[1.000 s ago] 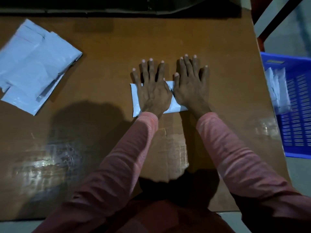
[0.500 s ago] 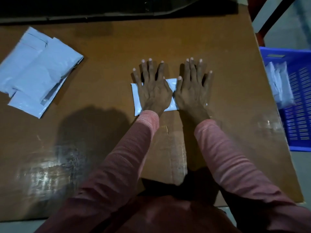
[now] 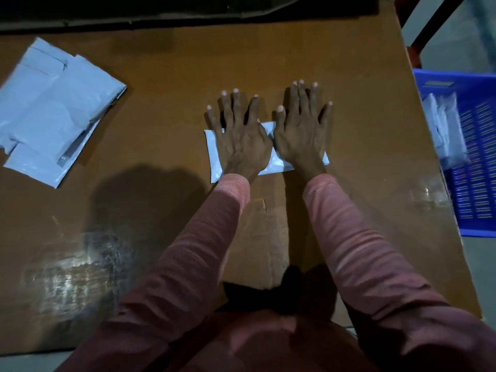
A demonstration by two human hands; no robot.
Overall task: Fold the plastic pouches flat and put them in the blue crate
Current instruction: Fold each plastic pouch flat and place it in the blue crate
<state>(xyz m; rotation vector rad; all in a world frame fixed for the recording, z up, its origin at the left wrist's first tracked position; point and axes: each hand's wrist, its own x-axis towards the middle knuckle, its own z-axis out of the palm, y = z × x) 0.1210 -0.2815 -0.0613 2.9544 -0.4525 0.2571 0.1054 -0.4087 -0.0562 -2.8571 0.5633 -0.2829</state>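
Note:
A folded white plastic pouch (image 3: 214, 154) lies flat in the middle of the brown table. My left hand (image 3: 240, 135) presses on its left half with straight, spread fingers. My right hand (image 3: 302, 130) presses on its right half the same way, fingers reaching past the pouch's far edge onto the table. Most of the pouch is hidden under both palms. The blue crate (image 3: 480, 167) stands beyond the table's right edge, with folded pouches (image 3: 442, 130) lying inside it at its left side.
A loose pile of unfolded white pouches (image 3: 51, 111) lies at the table's far left. The brown table (image 3: 161, 76) is covered with cardboard, with a taped seam near the front. A dark ledge runs along the far edge.
Both hands stay flat on the pouch. My right hand has slid a little to the right along it, and a bit more of the pouch's right end shows.

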